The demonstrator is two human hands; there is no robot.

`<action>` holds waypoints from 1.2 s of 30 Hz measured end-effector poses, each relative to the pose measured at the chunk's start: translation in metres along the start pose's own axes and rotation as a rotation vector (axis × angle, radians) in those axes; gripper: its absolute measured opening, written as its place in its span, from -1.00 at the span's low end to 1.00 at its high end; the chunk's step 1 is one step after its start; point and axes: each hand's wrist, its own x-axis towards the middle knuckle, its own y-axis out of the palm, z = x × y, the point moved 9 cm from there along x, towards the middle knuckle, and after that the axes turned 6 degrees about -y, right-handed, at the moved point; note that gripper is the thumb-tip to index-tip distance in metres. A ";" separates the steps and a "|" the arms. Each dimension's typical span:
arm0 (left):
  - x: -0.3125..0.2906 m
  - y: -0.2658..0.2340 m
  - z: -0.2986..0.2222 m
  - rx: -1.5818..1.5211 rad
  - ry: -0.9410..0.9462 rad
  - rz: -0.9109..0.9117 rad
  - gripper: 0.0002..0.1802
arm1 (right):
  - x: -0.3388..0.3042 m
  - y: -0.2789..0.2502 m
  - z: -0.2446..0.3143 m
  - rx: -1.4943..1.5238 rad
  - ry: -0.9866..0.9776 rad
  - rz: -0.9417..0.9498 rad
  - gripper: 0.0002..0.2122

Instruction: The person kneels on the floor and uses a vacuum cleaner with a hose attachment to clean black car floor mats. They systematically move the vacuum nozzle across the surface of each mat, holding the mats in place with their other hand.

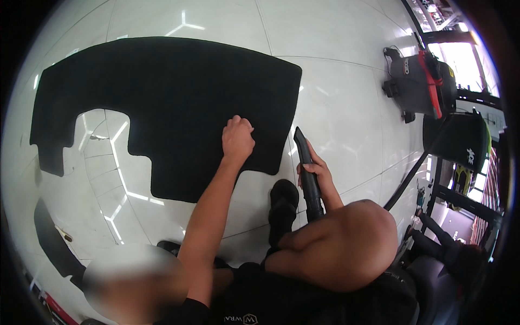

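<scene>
A large black carpet mat (179,103) with a cut-out along its near side lies flat on the floor in front of me. My left hand (238,140) is closed in a fist and rests on the mat's right part; its curled fingers hide whatever may be inside them. Just off the mat's right edge, my right hand (319,174) wraps round a black vacuum nozzle (310,187). The nozzle's slanted tip points away from me, apart from the mat.
Shiny light floor tiles (346,97) surround the mat. A dark vacuum cleaner (414,81) with a red part stands at the far right, and a black hose (407,181) runs near it. At the left lie a dark curved piece (51,230) and a small brush-like item (65,235).
</scene>
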 end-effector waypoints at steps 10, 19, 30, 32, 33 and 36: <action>-0.007 -0.010 0.009 -0.488 -0.203 0.064 -0.82 | 0.019 0.019 -0.022 0.002 -0.026 0.133 -0.14; -0.025 -0.049 -0.027 -0.519 -0.163 0.134 -0.81 | 0.025 0.047 -0.022 0.128 0.082 0.305 -0.14; -0.023 -0.045 0.003 -0.511 -0.190 0.084 -0.62 | 0.019 0.044 -0.028 0.158 0.076 0.322 -0.10; -0.033 -0.050 0.007 -0.185 -0.179 0.031 -0.29 | 0.025 0.028 -0.021 0.049 0.027 0.253 -0.12; -0.039 -0.054 0.008 -0.022 -0.174 0.005 -0.11 | 0.026 0.017 -0.014 0.025 -0.005 0.196 -0.15; -0.052 -0.047 0.008 0.051 -0.179 0.109 0.43 | 0.037 -0.002 -0.002 -0.052 -0.009 0.061 -0.17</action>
